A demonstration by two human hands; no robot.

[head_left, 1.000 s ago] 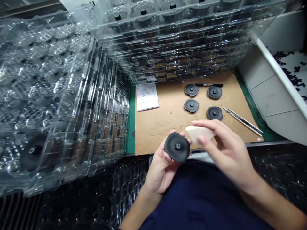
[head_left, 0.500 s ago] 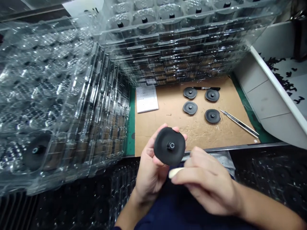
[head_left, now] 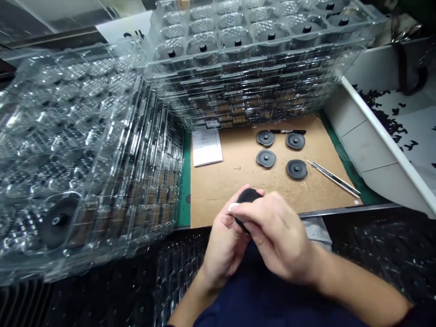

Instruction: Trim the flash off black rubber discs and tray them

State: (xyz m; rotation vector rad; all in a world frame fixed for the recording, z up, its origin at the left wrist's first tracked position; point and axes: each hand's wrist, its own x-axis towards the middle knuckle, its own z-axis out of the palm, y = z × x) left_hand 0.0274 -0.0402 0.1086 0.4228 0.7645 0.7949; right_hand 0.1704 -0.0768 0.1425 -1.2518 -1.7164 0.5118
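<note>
A dark round disc (head_left: 248, 196) is tilted in my left hand (head_left: 225, 240), whose fingers are wrapped round its edge. My right hand (head_left: 281, 236) lies across the disc and covers most of its face and its centre stem. The right fingers are closed on the disc; their exact grip is hidden. A pale finger cot (head_left: 233, 207) covers the right index fingertip. Beyond the hands, several similar discs, such as the nearest disc (head_left: 297, 169), lie stem up on a cardboard sheet (head_left: 235, 181).
Clear plastic trays are stacked at the left (head_left: 102, 150) and back (head_left: 235, 77); another disc (head_left: 59, 220) sits in the left stack. A white paper (head_left: 207, 147), a black pen (head_left: 289, 131) and tweezers (head_left: 334, 179) lie on the cardboard. At right stands a white bin (head_left: 371, 145) with small black scraps.
My right hand has moved up and left onto the disc, which now tilts more edge-on. The view has shifted slightly.
</note>
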